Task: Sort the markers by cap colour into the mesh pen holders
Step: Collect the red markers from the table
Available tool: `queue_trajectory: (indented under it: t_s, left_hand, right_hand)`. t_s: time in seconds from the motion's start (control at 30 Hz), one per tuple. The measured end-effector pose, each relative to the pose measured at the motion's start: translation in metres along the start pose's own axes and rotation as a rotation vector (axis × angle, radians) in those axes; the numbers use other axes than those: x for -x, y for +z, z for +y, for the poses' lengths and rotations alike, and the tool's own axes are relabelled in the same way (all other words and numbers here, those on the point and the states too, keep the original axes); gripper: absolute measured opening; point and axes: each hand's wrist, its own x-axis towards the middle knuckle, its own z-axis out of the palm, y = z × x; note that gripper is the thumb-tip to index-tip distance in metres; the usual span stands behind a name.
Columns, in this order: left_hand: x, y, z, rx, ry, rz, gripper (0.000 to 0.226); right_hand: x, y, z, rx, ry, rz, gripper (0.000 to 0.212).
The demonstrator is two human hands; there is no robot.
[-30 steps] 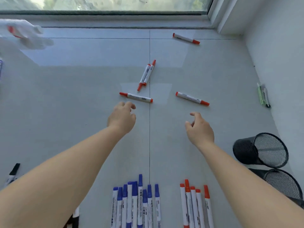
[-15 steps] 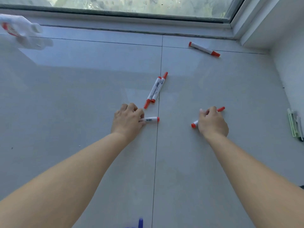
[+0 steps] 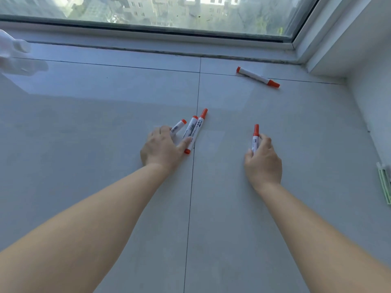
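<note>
Blurred white object (image 3: pixel 12 53) at far left edge, on grey tiled floor (image 3: pixel 105 123). Left hand (image 3: pixel 163 149) palm down, fingers closed on white-barrelled red-capped marker (image 3: pixel 178 126); index fingertip touching pair of red-capped white markers (image 3: pixel 194 132) lying side by side on floor, just beside tile seam. Right hand (image 3: pixel 263 159) clamped on upright red-capped marker (image 3: pixel 255 138), cap pointing toward window. Lone red-capped marker (image 3: pixel 257 77) lying near window frame (image 3: pixel 190 41), well apart from hands. Pale green plastic object (image 3: pixel 384 182) at right edge by wall.

Glossy, smooth grey floor tiles (image 3: pixel 105 144); red-capped markers (image 3: pixel 257 77) look like smooth white plastic.
</note>
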Motion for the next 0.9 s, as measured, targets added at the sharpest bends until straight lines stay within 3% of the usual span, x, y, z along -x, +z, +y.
queue_trajectory:
  t_s: [0.17,0.33,0.4,0.47,0.6,0.7,0.9]
  left_hand:
    - [-0.013,0.016,0.018,-0.124,0.164,0.088,0.043]
    - [-0.016,0.024,0.017,-0.054,0.173,0.266,0.028]
    - [-0.017,0.026,0.018,-0.049,0.176,0.289,0.027]
    - [-0.018,0.026,0.017,-0.051,0.183,0.299,0.025]
    - [-0.018,0.025,0.018,-0.046,0.182,0.317,0.025]
    - [-0.018,0.026,0.018,-0.044,0.184,0.324,0.025]
    - [-0.016,0.025,0.019,-0.035,0.172,0.317,0.026]
  right_hand:
    - [-0.036,-0.001,-0.006,-0.057,-0.072,0.014,0.029]
    - [-0.095,-0.008,-0.016,-0.060,-0.036,0.057,0.023]
    - [-0.115,-0.011,-0.024,-0.051,0.000,-0.005,0.020]
    - [-0.123,-0.014,-0.038,-0.054,0.017,-0.135,0.037]
    - [-0.102,-0.011,-0.052,0.172,-0.072,-0.308,0.052]
    - [-0.078,-0.005,-0.044,0.301,-0.198,-0.299,0.041]
    - [-0.062,-0.001,-0.036,0.319,-0.322,-0.205,0.030]
